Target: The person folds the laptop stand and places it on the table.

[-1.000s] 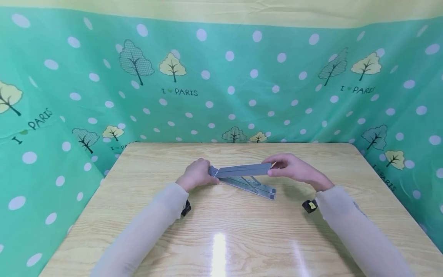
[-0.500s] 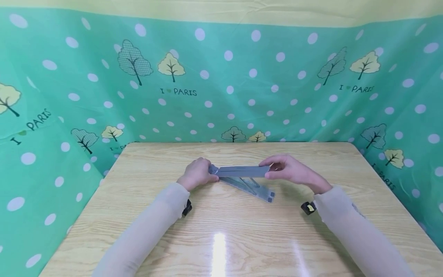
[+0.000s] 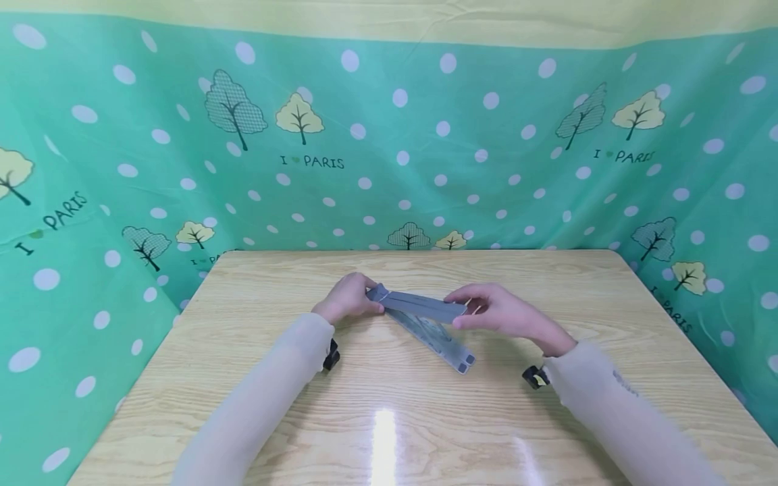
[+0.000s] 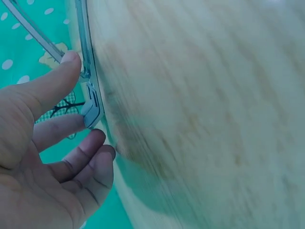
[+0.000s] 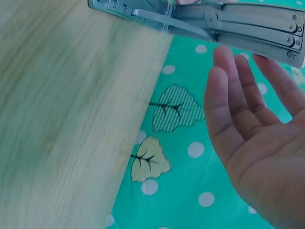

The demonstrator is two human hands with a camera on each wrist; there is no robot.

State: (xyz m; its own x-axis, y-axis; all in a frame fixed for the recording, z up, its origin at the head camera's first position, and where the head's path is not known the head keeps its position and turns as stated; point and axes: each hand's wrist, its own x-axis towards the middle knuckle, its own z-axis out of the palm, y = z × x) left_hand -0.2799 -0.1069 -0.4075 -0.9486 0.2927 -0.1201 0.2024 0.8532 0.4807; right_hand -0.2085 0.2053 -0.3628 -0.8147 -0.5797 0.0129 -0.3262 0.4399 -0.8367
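A grey folding laptop stand [image 3: 422, 306] is spread into a narrow V in the head view, its joined end at the left. My left hand [image 3: 348, 297] pinches that joined end between thumb and fingers; the left wrist view shows the thumb beside the bars [image 4: 86, 43]. At the upper bar's free end, my right hand [image 3: 498, 310] grips with the thumb below and fingers above. The lower bar [image 3: 440, 341] angles toward me over the table, with dark pads on its tip. Slotted metal struts [image 5: 252, 28] show in the right wrist view above the right hand's fingers.
A light wooden table [image 3: 273, 418] lies under both arms. Green dotted cloth [image 3: 377, 135] printed with trees hangs behind it and along both sides. Each wrist carries a small black camera [image 3: 535, 376].
The right hand has shifted left and slightly toward me, lowering the upper bar's right end. The lower bar's tip has swung left and toward me. The left hand keeps its hold, almost unmoved.
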